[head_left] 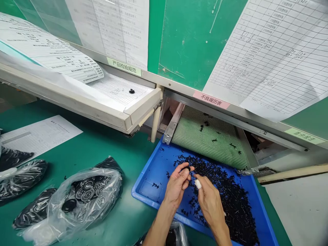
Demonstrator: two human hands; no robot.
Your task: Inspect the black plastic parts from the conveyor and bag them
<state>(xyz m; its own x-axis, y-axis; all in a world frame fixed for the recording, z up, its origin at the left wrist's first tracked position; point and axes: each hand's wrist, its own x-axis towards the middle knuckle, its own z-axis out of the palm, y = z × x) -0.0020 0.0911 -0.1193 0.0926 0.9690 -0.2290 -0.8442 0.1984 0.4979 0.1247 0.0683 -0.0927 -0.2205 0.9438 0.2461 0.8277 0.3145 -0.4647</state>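
Over the blue tray (147, 191), my left hand (178, 182) pinches a small black part (188, 168) between thumb and fingers. My right hand (210, 200) is just to the right of it, fingers bent together, with something white (198, 183) at its fingertips; whether that is a wrapping or a held thing I cannot tell. The hands are close but apart. Many small black pieces (230, 194) lie heaped in the tray beneath and right of them. An open clear bag (107, 201) of round black parts (87, 194) sits on the green table at left.
A mesh conveyor (210, 136) with scattered black bits slopes down to the tray's back edge. A raised shelf (128, 118) with papers juts out at upper left. More filled bags (25, 181) lie at far left; another is at the bottom edge.
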